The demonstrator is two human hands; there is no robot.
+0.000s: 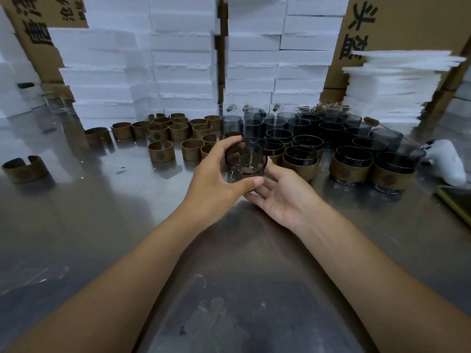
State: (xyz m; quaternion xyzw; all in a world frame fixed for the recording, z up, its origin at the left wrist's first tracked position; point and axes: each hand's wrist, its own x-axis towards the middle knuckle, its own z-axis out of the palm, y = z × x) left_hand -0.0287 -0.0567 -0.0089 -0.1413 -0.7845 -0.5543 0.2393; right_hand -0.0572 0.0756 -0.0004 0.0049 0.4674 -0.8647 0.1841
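A smoky grey glass cup (245, 159) is held above the steel table (102, 212) at the middle of the view. My left hand (216, 177) grips it, fingers over the far rim and thumb on the near side. My right hand (283, 197) lies palm up under and beside the cup, its fingers fairly straight and touching the cup's base. Several brown open sleeve bands (160, 151) lie on the table to the left. Grey glasses stand behind, some bare (252, 126), some wearing brown bands (350, 164).
Stacks of white foam boxes (183, 59) and cardboard cartons (407, 21) wall off the back. A pile of white foam sheets (390, 93) stands at the right, with a white controller-like object (446, 161) and a dark tray edge (456, 202) nearby. One band (24, 169) lies far left.
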